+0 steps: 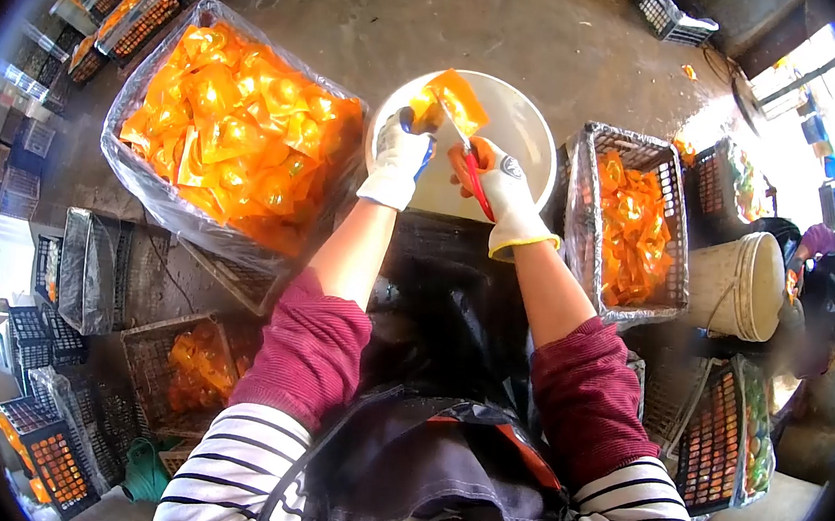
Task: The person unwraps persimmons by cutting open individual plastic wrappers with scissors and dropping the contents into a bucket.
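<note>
My left hand [399, 161], in a white and blue work glove, is closed on a shiny orange plastic packet [464, 102]. In my right hand [507, 191], also gloved but with bare fingertips showing, is a pair of scissors [475, 178] with red handles. Their blades lie against the packet; whether they are cutting into it I cannot tell. Both hands are over a round white tub [535, 131]. To the left stands a plastic-lined crate [131, 158] heaped with orange packets [239, 133]. A dark crate [683, 241] on the right holds crumpled orange plastic [631, 231].
A white bucket [737, 281] lies tilted beyond the right crate, close to another person's purple-gloved hand [820, 239]. Lower left, a crate [142, 360] has more orange plastic in it. Stacked crates [47, 456] line the left side. The floor [391, 17] looks wet.
</note>
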{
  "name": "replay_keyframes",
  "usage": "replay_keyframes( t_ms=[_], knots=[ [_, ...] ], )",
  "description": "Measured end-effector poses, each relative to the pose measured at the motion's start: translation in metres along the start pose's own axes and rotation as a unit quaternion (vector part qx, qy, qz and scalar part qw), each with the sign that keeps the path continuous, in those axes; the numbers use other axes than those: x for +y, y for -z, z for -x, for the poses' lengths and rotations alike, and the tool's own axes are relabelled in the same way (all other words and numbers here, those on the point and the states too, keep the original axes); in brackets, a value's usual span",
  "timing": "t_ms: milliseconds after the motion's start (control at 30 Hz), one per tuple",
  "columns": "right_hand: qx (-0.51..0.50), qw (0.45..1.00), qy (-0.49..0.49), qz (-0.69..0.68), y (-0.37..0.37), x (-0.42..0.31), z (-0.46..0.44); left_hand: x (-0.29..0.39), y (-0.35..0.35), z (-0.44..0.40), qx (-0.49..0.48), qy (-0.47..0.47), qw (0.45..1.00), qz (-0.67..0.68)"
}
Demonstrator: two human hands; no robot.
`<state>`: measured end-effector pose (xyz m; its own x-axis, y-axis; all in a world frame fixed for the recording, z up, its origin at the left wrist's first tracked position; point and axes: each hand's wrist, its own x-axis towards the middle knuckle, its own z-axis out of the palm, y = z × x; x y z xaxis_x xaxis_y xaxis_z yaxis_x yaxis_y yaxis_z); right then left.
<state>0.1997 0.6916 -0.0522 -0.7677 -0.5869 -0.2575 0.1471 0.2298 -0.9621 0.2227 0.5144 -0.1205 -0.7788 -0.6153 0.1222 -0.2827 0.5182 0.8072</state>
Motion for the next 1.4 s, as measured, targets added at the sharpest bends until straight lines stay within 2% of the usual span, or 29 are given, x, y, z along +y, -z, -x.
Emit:
replay_keyframes(
  t_ms=[67, 133, 167, 200, 233, 267, 300, 333, 367, 400, 433, 567, 667, 700, 733, 800, 867, 900, 933, 967, 1033, 1067, 1100, 1167, 1233, 1300, 1333, 1367, 1400],
  knots=[
    [0.029, 0.995, 0.003, -0.096, -0.001, 0.006, -0.002, -0.016, -0.009, -0.007, -0.050, 0.030, 0.968, 0.245],
    [0.048, 0.977, 0.021, -0.206, 0.002, 0.018, -0.007, -0.005, 0.008, -0.002, -0.100, 0.109, 0.937, 0.316],
    [0.060, 0.979, 0.037, -0.193, 0.007, 0.022, -0.006, 0.000, 0.017, 0.002, -0.121, 0.150, 0.918, 0.347],
    [0.081, 0.959, 0.055, -0.265, 0.011, 0.019, -0.006, 0.003, 0.028, 0.005, -0.089, 0.118, 0.926, 0.348],
    [0.144, 0.949, 0.070, -0.271, 0.010, 0.004, -0.003, 0.007, 0.036, 0.011, -0.058, 0.087, 0.932, 0.347],
    [0.134, 0.910, 0.120, -0.373, 0.029, 0.038, -0.027, 0.020, 0.053, 0.024, -0.033, 0.011, 0.928, 0.372],
    [0.191, 0.912, 0.121, -0.342, 0.037, 0.036, -0.021, 0.001, 0.066, 0.016, -0.038, -0.036, 0.978, 0.203],
    [0.248, 0.911, 0.118, -0.307, 0.046, 0.033, -0.014, -0.016, 0.080, 0.018, 0.015, -0.087, 0.987, 0.133],
    [0.220, 0.850, 0.155, -0.452, 0.065, 0.064, -0.030, -0.026, 0.096, 0.017, 0.068, -0.139, 0.986, 0.060],
    [0.266, 0.794, 0.124, -0.532, 0.065, 0.062, -0.023, -0.005, 0.128, 0.032, 0.112, -0.081, 0.990, 0.035],
    [0.241, 0.767, 0.104, -0.586, 0.068, 0.063, -0.019, -0.020, 0.146, 0.032, 0.188, -0.095, 0.967, -0.143],
    [0.138, 0.791, 0.113, -0.585, 0.057, 0.046, -0.009, -0.053, 0.216, 0.026, 0.315, -0.156, 0.867, -0.352],
    [0.108, 0.817, 0.095, -0.559, 0.043, 0.026, -0.002, -0.022, 0.256, 0.017, 0.258, -0.039, 0.906, -0.334],
    [0.049, 0.805, 0.129, -0.577, 0.046, 0.042, -0.016, -0.025, 0.260, 0.004, 0.235, -0.024, 0.906, -0.352],
    [0.037, 0.828, 0.142, -0.541, 0.040, 0.038, -0.011, -0.029, 0.264, -0.011, 0.211, -0.009, 0.905, -0.370],
    [0.015, 0.868, 0.172, -0.465, 0.031, 0.033, -0.009, -0.062, 0.271, -0.043, 0.162, -0.046, 0.908, -0.384],
    [0.059, 0.884, 0.124, -0.446, 0.034, 0.032, -0.012, -0.103, 0.268, -0.081, 0.145, -0.106, 0.903, -0.391],
    [-0.132, 0.824, 0.161, -0.527, 0.049, 0.060, -0.040, -0.090, 0.267, -0.076, 0.162, -0.114, 0.891, -0.409],
    [-0.028, 0.799, 0.140, -0.584, 0.036, 0.040, -0.022, -0.095, 0.269, -0.083, 0.154, -0.083, 0.886, -0.430],
    [-0.050, 0.820, 0.161, -0.547, 0.041, 0.051, -0.031, -0.111, 0.275, -0.094, 0.135, -0.046, 0.895, -0.423],
    [-0.027, 0.801, 0.146, -0.581, 0.040, 0.074, -0.045, -0.122, 0.286, -0.106, 0.071, -0.014, 0.906, -0.418],
    [-0.015, 0.790, 0.139, -0.597, 0.038, 0.086, -0.052, -0.149, 0.298, -0.118, 0.051, -0.046, 0.929, -0.363],
    [0.038, 0.822, 0.080, -0.563, 0.032, 0.048, -0.024, -0.169, 0.309, -0.125, 0.033, -0.076, 0.948, -0.308],
    [0.072, 0.859, 0.019, -0.507, 0.030, 0.032, -0.019, -0.154, 0.312, -0.103, 0.062, -0.014, 0.997, -0.054],
    [0.087, 0.882, -0.018, -0.464, 0.028, 0.025, -0.017, -0.097, 0.303, -0.056, 0.079, 0.050, 0.968, 0.233],
    [0.087, 0.894, -0.030, -0.438, 0.027, 0.021, -0.012, -0.093, 0.304, -0.037, 0.103, 0.047, 0.943, 0.313],
    [0.091, 0.892, -0.034, -0.442, 0.029, 0.022, -0.010, -0.097, 0.298, -0.031, 0.151, -0.045, 0.968, 0.194],
    [0.094, 0.888, -0.039, -0.448, 0.031, 0.024, -0.010, -0.107, 0.291, -0.023, 0.195, -0.135, 0.969, 0.068],
    [0.095, 0.883, -0.046, -0.457, 0.031, 0.029, -0.011, -0.130, 0.299, -0.035, 0.221, -0.150, 0.959, -0.098]
  ],
)
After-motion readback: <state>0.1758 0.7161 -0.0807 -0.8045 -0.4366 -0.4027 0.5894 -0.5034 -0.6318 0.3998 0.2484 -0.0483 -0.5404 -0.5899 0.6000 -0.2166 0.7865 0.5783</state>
